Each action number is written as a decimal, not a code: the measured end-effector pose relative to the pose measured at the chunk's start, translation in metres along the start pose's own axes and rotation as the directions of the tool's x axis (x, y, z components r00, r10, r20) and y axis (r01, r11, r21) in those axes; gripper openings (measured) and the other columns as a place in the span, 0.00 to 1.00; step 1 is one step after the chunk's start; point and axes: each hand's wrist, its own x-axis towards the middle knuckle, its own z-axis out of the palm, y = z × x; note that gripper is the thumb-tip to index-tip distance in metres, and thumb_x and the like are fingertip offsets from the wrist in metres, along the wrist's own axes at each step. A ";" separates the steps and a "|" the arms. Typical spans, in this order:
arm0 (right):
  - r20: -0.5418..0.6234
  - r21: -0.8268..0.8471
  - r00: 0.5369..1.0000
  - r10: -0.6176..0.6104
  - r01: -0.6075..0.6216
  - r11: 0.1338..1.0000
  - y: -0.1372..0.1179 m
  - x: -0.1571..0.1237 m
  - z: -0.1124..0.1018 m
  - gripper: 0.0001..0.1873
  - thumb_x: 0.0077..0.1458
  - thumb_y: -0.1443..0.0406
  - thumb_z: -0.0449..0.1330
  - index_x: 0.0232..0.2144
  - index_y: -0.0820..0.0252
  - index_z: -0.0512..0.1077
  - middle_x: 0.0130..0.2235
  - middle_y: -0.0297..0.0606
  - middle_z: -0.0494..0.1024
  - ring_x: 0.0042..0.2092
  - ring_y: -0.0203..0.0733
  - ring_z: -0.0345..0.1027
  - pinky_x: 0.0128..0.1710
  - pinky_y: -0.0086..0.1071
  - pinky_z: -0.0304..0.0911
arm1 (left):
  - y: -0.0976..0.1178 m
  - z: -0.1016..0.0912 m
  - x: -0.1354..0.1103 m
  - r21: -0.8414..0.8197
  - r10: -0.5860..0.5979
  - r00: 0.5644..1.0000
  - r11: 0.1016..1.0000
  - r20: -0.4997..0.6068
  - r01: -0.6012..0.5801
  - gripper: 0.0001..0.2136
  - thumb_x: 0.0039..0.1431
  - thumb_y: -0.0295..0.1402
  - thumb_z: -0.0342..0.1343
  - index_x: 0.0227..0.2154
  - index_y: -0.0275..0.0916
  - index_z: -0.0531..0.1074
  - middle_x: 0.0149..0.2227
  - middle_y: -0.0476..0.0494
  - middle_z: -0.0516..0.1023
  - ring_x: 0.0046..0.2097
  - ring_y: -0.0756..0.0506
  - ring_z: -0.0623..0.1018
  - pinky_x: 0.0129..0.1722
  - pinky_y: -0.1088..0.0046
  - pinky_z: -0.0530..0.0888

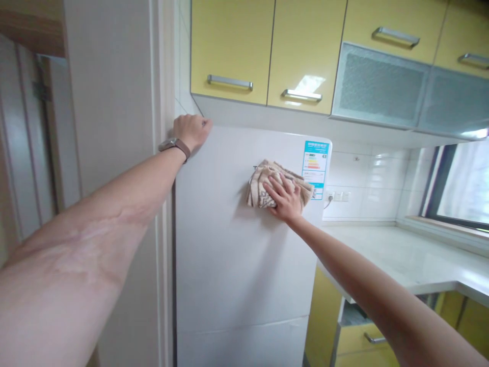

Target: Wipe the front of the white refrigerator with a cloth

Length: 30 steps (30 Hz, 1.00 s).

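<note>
A white refrigerator (221,270) stands upright in front of me. My left hand (191,131), with a watch on the wrist, is closed at the door's upper left corner; its fingers curl over the edge and are partly hidden. My right hand (286,199) presses a folded beige-and-brown patterned towel (256,189) against the upper door, its fingers spread over the cloth. The towel's right end reaches the lower part of a blue-and-white energy label (315,165), and dark lettering is partly covered at the towel's upper left.
Yellow wall cabinets (233,46) with metal handles hang above the refrigerator, and a frosted-glass cabinet (382,84) is to their right. A door frame (162,285) runs close along the left side. A white countertop (397,250), wall sockets (338,197) and a window (464,183) are on the right.
</note>
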 end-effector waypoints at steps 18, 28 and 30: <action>0.043 0.032 0.954 0.298 -0.299 0.954 0.153 -0.007 -0.020 0.41 0.56 0.58 0.55 0.72 0.50 0.57 0.74 0.47 0.53 0.73 0.71 0.41 0.60 0.74 0.52 | -0.003 0.008 0.004 0.072 0.004 0.999 0.997 -0.048 0.000 0.29 0.72 0.45 0.37 0.56 0.32 0.77 0.56 0.33 0.79 0.55 0.38 0.71 0.51 0.63 0.62; -0.231 -0.092 0.855 0.464 -0.494 0.864 0.108 0.064 -0.010 0.37 0.66 0.54 0.46 0.75 0.50 0.48 0.75 0.44 0.49 0.73 0.66 0.39 0.62 0.67 0.53 | 0.001 0.006 -0.003 0.061 -0.036 0.999 0.997 -0.002 0.036 0.32 0.73 0.50 0.33 0.62 0.34 0.71 0.64 0.41 0.73 0.60 0.37 0.68 0.60 0.55 0.58; -0.183 -0.074 0.873 0.452 -0.471 0.879 0.094 0.038 -0.009 0.39 0.65 0.53 0.47 0.75 0.50 0.48 0.74 0.41 0.50 0.74 0.67 0.38 0.62 0.68 0.51 | 0.004 0.004 -0.006 0.097 -0.028 0.999 0.995 -0.044 0.032 0.30 0.73 0.46 0.35 0.61 0.30 0.72 0.61 0.35 0.74 0.60 0.36 0.70 0.58 0.54 0.62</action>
